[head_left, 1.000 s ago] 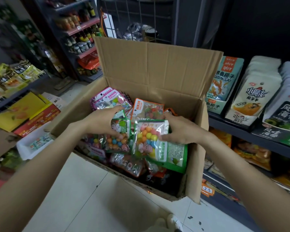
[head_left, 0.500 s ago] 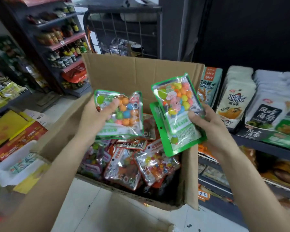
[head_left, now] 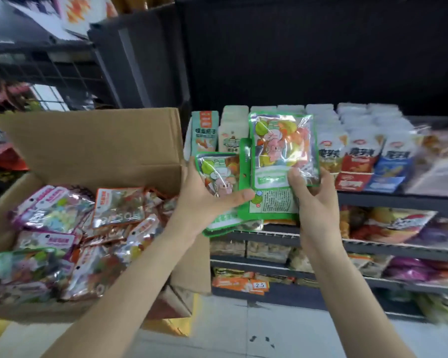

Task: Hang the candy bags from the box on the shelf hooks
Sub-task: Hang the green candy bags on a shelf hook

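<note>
Our left hand [head_left: 204, 200] grips 1 green candy bag [head_left: 219, 177]; our right hand [head_left: 312, 195] grips another [head_left: 282, 148], beside the cardboard box [head_left: 93, 146].

two bare forearms rose from the bottom of the frame, sleeveless, ending in a bare left hand [head_left: 207, 200] and bare right hand [head_left: 313, 200], no rings or watch.

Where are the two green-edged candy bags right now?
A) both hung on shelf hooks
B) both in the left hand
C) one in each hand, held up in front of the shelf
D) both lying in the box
C: the left hand holds one green-edged bag and the right hand the other, right of the box.
</note>
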Demonstrator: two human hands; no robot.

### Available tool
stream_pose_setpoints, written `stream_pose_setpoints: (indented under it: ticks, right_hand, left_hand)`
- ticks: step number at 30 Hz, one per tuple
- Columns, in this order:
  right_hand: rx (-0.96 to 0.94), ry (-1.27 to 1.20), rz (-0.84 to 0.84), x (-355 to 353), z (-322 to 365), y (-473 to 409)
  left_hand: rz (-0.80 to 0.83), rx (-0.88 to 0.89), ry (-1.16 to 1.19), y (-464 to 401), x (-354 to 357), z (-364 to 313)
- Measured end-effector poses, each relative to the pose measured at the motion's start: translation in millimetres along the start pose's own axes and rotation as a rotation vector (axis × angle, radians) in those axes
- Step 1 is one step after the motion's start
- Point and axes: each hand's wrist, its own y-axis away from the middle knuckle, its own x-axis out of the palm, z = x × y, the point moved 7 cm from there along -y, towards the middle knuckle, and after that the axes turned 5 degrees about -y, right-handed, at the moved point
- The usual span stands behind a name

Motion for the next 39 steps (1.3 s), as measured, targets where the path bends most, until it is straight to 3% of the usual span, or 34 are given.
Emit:
stream_pose_setpoints:
  ticks: [10, 17, 26, 30, 36, 39]
  right_hand:
    - [-0.179, 0.322, -0.275, -253, 100, 18]
    - [-0.275, 0.466, -0.303, -371, 154, 10]
    - [-0.329, 0.466, -0.393, -468, 196, -40]
    - [-0.381, 0.593, -0.377, -486, 217, -67]
    - [-0.407, 0.576, -0.284, -504, 240, -100]
    - [-0.401, 0.381, -0.266, -514, 265, -111]
  left_hand:
    - [0.129, 0.14, 0.047, 35, 254, -53]
    - [0.266, 0.226, 0.057, 41, 371, -88]
    - [0.495, 0.39, -0.064, -12, 474, -121]
    - [0.486, 0.433, -0.102, -39, 504, -129]
    - [0.466, 0.527, -0.149, -65, 535, -147]
    - [0.428, 0.514, -0.157, -73, 544, -148]
